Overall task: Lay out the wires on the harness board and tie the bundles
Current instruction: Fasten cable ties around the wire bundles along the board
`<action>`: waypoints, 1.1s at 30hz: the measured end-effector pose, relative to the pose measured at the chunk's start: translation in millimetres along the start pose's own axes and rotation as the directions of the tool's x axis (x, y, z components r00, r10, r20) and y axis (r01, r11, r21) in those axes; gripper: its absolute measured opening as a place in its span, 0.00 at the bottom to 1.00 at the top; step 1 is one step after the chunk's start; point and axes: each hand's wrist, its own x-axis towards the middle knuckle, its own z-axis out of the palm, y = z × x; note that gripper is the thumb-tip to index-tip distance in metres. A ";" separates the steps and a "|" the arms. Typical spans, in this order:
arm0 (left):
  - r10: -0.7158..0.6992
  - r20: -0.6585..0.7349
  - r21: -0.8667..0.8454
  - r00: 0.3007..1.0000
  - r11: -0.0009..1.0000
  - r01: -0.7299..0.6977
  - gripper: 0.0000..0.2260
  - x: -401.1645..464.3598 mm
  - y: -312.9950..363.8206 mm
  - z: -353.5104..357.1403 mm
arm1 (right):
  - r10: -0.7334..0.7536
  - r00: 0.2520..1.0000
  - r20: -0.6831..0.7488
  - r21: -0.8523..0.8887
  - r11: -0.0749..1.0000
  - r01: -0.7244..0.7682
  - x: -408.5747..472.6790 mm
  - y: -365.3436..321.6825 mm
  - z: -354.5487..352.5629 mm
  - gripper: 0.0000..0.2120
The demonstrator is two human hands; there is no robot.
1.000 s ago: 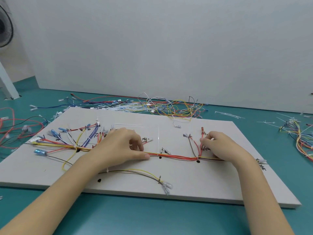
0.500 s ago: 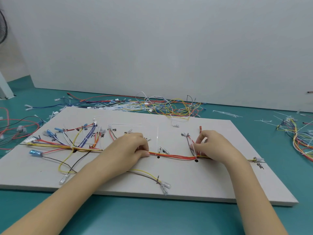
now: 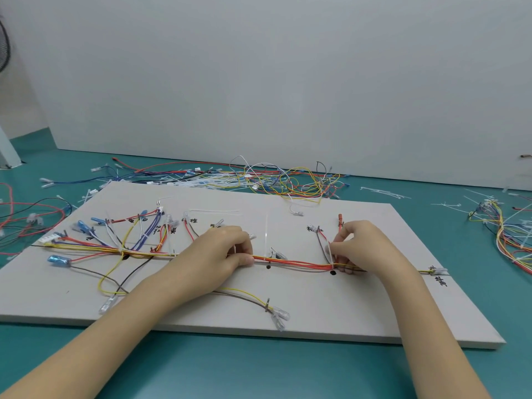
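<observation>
Now tying the main bundle (image 3: 293, 262) on the harness board (image 3: 359, 306).
Left hand (image 3: 221, 254) pinches the bundle mid-board; right hand (image 3: 362, 249) grips a cable tie (image 3: 330, 256) beside it, which likely needs cinching tight next.

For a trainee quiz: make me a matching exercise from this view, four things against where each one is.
Things:
1. left hand
2. right hand
3. loose cable tie
4. tangled wire pile

Places:
A. off the harness board, by the wall
B. pinching a white tie at the bundle's right black dot
C. gripping the trunk bundle mid-board
D. lying flat on the board's far part

Pairs: 1-C, 2-B, 3-D, 4-A
</observation>
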 end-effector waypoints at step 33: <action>0.000 -0.011 0.075 1.000 0.997 0.001 0.04 -4.1 8.8 -2.1 | 0.251 0.959 -0.129 -0.212 0.938 -0.274 10.8 36.8 -38.0 0.10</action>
